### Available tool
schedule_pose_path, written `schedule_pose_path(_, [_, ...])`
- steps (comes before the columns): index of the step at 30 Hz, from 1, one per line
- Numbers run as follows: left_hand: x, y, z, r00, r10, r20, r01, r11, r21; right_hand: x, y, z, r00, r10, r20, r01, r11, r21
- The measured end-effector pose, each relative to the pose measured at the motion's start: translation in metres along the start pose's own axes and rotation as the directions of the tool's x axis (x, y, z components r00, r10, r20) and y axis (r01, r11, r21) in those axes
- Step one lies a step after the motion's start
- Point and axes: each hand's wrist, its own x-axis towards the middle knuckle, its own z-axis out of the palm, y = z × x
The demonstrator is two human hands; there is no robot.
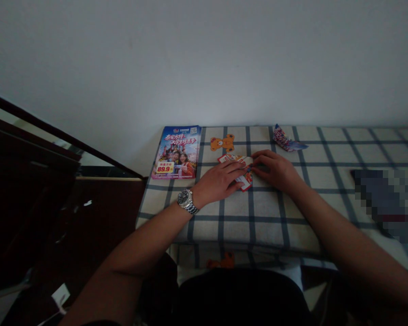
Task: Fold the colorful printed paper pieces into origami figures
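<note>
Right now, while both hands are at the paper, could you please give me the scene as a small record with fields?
left hand: laid on the paper, fingers stretched
right hand: fingertips at the paper's right side; firmness of grip unclear
paper: red, white and orange, partly covered by the hands
leaflets: left of the hands, printed 89.9
folded paper: blue and pink, beyond the right hand
watch: on the left wrist
tablecloth: checked, with a bear picture

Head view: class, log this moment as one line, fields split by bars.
left hand: on red-and-white paper | right hand: at paper's right edge | left: printed flyer | upper right: blue-purple paper shape | under: checked cloth
</note>
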Motion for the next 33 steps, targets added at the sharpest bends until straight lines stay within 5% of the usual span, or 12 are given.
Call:
schedule_pose_path(19, [-0.002,-0.001,0.001,1.0,0.003,0.002,-0.003,1.0,0.016,-0.009,0.0,-0.012,0.964,-0.202,0.17,0.203,0.979,0.014])
schedule_pose_path(33, [0.0,0.0,-0.001,1.0,0.004,0.002,-0.004,1.0,-0.007,-0.01,0.01,-0.006,0.997,-0.058,0.059,0.063,0.994,-0.088])
